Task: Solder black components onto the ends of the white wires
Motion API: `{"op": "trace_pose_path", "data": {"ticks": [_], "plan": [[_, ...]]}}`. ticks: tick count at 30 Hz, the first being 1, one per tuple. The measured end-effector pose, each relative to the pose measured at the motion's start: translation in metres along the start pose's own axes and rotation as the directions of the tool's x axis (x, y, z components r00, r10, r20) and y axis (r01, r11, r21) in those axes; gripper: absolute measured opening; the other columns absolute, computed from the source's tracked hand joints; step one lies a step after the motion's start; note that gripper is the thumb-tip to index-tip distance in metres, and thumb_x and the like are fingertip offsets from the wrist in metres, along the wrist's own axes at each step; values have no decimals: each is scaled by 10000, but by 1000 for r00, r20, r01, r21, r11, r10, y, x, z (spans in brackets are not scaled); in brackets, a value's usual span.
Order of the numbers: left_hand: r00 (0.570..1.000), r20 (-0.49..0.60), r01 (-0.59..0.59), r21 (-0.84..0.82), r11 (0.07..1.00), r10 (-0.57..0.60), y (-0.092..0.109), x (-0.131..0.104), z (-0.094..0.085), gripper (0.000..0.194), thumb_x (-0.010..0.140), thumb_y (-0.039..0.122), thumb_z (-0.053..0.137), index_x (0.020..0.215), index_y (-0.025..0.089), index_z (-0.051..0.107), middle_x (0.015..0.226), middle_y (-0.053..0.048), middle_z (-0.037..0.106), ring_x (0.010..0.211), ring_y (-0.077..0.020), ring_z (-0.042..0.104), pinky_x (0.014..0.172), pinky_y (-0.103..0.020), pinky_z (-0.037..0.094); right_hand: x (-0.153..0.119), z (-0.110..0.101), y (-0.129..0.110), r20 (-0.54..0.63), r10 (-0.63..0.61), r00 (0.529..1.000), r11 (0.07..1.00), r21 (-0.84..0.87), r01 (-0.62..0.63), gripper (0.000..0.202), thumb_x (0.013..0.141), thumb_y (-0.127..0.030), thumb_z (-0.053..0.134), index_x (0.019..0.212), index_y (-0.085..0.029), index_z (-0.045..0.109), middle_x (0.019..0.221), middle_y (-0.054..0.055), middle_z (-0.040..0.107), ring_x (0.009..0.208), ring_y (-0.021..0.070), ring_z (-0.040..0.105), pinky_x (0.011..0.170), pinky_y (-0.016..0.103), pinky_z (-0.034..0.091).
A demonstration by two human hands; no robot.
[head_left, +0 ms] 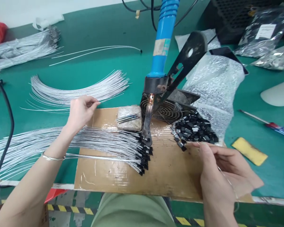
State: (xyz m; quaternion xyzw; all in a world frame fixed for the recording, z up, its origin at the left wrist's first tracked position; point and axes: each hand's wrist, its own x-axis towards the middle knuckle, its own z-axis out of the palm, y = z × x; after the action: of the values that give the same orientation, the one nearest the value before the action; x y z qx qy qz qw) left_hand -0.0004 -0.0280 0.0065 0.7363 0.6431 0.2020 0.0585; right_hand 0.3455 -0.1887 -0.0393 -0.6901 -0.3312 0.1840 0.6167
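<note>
In the head view, the blue-handled soldering iron (pixel 161 47) and its black stand (pixel 188 58) rise between the hands. Left of the iron, the left hand (pixel 92 103) pinches at the edge of the loose white wires (pixel 80 91); whether it grips one is unclear. Nearer the body, the black-ended wires (pixel 97 140) lie lengthwise left to right, black tips toward the iron. Right of it, the right hand (pixel 198 145) grasps a thin strand (pixel 223 175) beside the black pieces (pixel 195 129). Far right, a clear bag (pixel 278 58) contains small silvery parts.
</note>
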Motion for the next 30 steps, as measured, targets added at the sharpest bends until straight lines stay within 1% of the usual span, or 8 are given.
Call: {"op": "trace_pose_path", "data": {"ticks": [5,12,15,18,21,24,27,30], "plan": [[993,59,-112,147,983,105,-6,12,23,244,928,250,539,877,175,765,995,-156,760,1072,-357,628,976,-512,467,1,4,-6,-46,43,998,998,49,-41,397,693,-550,908,690,-227,677,787,86,763,728,250,737,773,418,562],[976,173,-162,169,972,133,-2,20,19,202,901,186,505,836,140,691,964,-212,722,1090,-406,631,1000,-563,458,2,4,-6,-44,22,999,998,58,-20,348,702,-495,914,698,-228,691,758,58,766,699,242,728,735,394,552],[984,163,-93,108,990,75,0,20,3,133,903,223,525,886,171,646,949,-166,744,1022,-363,681,941,-504,508,3,4,-7,-57,29,998,997,72,-25,323,695,-448,922,693,-220,693,755,61,775,692,239,736,724,378,561],[990,140,11,-15,1000,-9,6,14,-20,134,964,288,500,1011,205,594,865,-75,762,819,-259,729,787,-390,557,2,4,-7,-62,24,998,998,66,-20,293,710,-418,912,700,-218,698,756,59,778,685,237,736,713,371,565],[988,145,66,-141,988,-45,16,2,-43,165,980,353,537,956,210,614,847,-35,753,680,-166,673,664,-301,533,2,4,-6,-62,1,998,999,55,2,259,747,-396,896,724,-216,710,766,55,780,686,237,735,705,372,568],[988,125,115,-225,968,-88,25,-18,-64,191,920,359,678,873,177,713,845,-31,741,728,-148,612,668,-290,471,4,4,-5,-79,-21,997,998,55,26,246,772,-360,893,743,-198,711,750,56,775,667,227,726,685,365,562],[982,115,168,-152,974,-151,26,-42,-87,217,872,387,742,786,188,754,763,-9,726,704,-146,560,652,-301,408,5,0,-5,-73,-51,996,985,158,62,236,813,-343,878,844,-209,686,651,-15,705,548,188,645,599,348,545],[950,239,245,-160,956,-203,19,-66,-108,204,822,430,784,774,233,775,709,7,718,659,-153,555,600,-283,403,-2,-7,-7,27,-63,998,963,264,53,212,937,-362,761,806,-207,699,615,-33,616,507,160,572,526,326,510]]}}
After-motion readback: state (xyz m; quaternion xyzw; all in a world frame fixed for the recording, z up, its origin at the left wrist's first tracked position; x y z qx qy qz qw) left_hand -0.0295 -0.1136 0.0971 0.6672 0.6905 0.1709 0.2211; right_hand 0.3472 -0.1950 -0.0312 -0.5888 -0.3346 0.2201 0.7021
